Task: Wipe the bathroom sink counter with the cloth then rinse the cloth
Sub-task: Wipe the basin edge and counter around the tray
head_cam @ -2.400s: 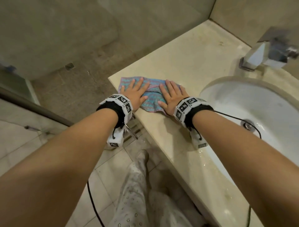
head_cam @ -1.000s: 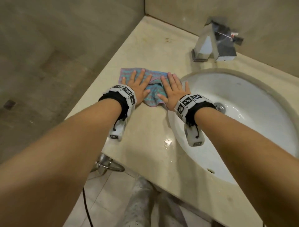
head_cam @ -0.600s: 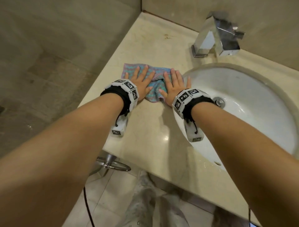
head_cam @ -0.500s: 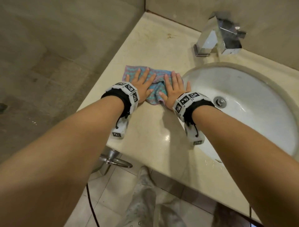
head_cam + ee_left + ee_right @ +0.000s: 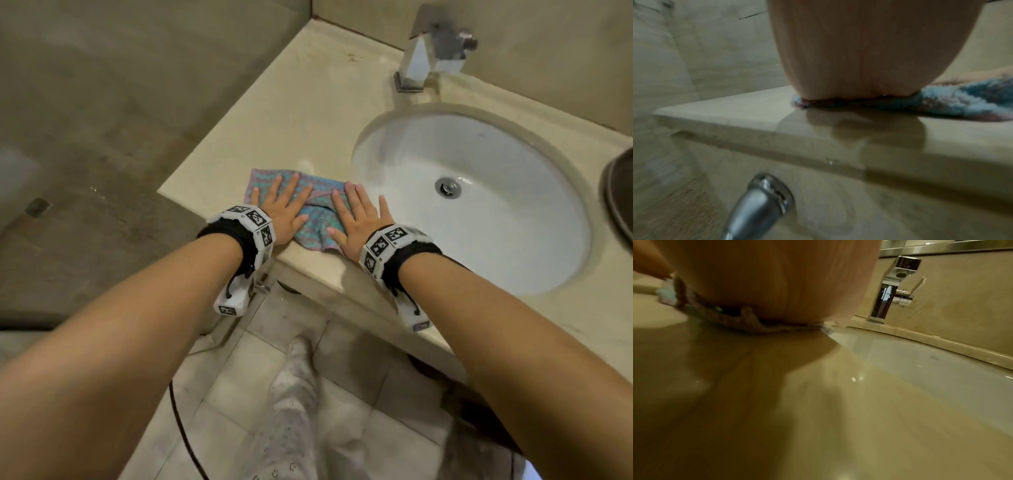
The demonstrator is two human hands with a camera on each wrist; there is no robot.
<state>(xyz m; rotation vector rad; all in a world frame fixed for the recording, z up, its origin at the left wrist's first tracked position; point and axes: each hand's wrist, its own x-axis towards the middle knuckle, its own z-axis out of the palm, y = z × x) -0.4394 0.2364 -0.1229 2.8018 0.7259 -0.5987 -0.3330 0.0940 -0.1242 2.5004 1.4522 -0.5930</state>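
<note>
My left hand (image 5: 279, 212) lies flat on the left half of the cloth (image 5: 317, 222), fingers straight and spread, holding nothing, only pressing; the left wrist view shows the heel of my palm bearing down on the cloth's near hem, at the front edge of the counter (image 5: 291, 113). The cloth sits on the strip of counter left of the sink (image 5: 479, 205), rumpled in the middle between my hands, with its right edge close to the basin rim. My right hand (image 5: 359, 219) is flat too, fingers straight, palm on the right half, little finger nearest the bowl. To wipe well from here I think I should keep both palms heavy and even, so the cloth slides as one piece and does not bunch further at that middle fold, and push away toward the back corner, where dark specks show on the stone, before working round toward the tap (image 5: 428, 54). I would mind the front edge, since the cloth could slip off to the floor, and the rim, where it could drop into the bowl before I mean to rinse it. Counted: two hands, one cloth, one counter, one sink with one drain (image 5: 448, 186), one tap
</note>
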